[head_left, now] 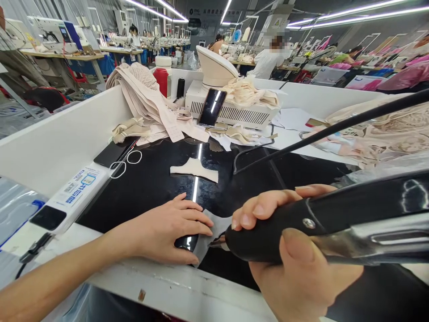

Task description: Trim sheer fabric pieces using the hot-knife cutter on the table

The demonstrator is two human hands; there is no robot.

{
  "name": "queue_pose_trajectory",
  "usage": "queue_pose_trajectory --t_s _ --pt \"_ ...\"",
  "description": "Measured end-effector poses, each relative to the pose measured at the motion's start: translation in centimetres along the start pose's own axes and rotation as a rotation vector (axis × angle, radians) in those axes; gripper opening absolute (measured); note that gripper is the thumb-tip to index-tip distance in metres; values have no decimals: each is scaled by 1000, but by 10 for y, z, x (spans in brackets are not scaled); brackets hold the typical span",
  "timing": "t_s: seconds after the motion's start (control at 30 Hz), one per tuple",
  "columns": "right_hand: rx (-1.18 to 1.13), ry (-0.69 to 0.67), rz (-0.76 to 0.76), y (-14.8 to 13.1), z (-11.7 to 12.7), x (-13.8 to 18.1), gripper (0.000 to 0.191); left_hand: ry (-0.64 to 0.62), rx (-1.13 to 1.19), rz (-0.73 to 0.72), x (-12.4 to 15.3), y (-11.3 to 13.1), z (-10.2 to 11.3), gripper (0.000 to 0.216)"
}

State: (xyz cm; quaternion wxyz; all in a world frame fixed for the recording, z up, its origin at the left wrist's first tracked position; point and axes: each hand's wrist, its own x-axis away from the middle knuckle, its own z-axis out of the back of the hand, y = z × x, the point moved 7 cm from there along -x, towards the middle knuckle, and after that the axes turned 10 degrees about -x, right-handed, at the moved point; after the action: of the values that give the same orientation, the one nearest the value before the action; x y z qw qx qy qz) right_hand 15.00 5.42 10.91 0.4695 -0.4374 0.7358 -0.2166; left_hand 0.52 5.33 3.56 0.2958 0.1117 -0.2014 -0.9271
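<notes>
My right hand (295,268) is wrapped round a thick black handheld tool (264,237) with a metal lever along its side. Its narrow metal tip (219,242) meets a thin greyish piece of material (219,222) on the glossy black tabletop (150,197). My left hand (167,226) lies flat with the fingers spread, the fingertips pressing on the left side of that piece. Part of the piece is hidden under my fingers and behind the tool. Farther back on the tabletop sits a cream shaped cut piece (194,170).
A black bent rod (301,138) slants across the right side. Behind the tabletop are piled beige bands (147,98), a leaning phone (212,107) and a white vented box (234,112). Two white rings (118,169) lie left, near a printed box (82,183). Beige lacy material (395,129) fills the right.
</notes>
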Motion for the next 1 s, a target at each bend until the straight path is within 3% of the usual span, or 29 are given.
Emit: queue_pose_trajectory --t_s 0.13,0.33,0.5,0.67,0.87,1.0 --pt "45 -7 -9 0 -1 2 34 -1 8 -7 0 0 0 52" --pt "-62 20 -3 -2 -3 12 38 -27 0 -4 0 1 -1 51" --pt "-37 -5 -78 4 -9 22 36 -40 -12 6 0 1 -1 47" --pt "-35 -26 -75 1 -8 15 33 -7 3 -2 1 2 2 45" --pt "23 165 55 -16 17 -11 38 83 -28 30 2 1 6 26" --pt "63 189 88 -14 25 -18 37 107 -87 -17 0 3 -2 40"
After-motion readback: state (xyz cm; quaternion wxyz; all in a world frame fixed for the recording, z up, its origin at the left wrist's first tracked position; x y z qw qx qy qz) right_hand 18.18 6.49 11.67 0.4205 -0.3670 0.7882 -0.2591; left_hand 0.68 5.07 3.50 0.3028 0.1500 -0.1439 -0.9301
